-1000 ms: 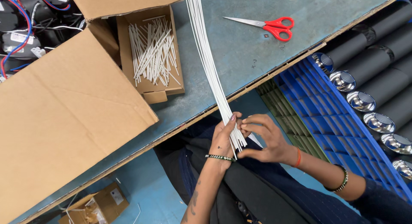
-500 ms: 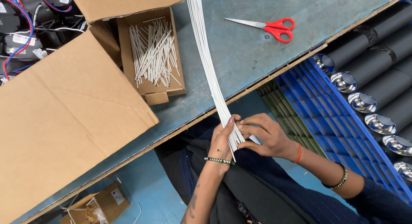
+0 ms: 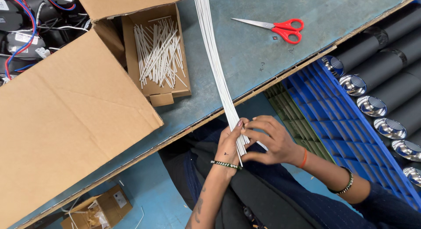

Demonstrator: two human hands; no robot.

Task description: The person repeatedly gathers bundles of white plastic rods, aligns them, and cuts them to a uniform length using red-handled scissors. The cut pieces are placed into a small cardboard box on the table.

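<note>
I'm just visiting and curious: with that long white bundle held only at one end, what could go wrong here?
The long white strips are pinched only at their near end between the left hand and right hand; the ends already fan out, so some might slip loose. The far length lies unsupported across the table and could slide sideways toward the red scissors.

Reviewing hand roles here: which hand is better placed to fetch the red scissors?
Right, probably. The right hand is on the same side as the scissors, while the left hand grips the white strip bundle.
</note>
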